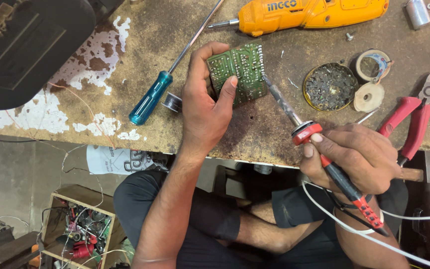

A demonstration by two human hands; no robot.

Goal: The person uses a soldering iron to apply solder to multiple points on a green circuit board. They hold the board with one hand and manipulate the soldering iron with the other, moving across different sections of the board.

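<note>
Left hand clamped on green circuit board, held tilted just above the table — right hand closed round red-and-black soldering iron, tip touching the board's right edge.

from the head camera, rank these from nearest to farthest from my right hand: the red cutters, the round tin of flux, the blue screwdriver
1. Red cutters: just right of the right hand.
2. Round tin: above it, mid-bench.
3. Blue screwdriver: far left, beyond the left hand.
</note>
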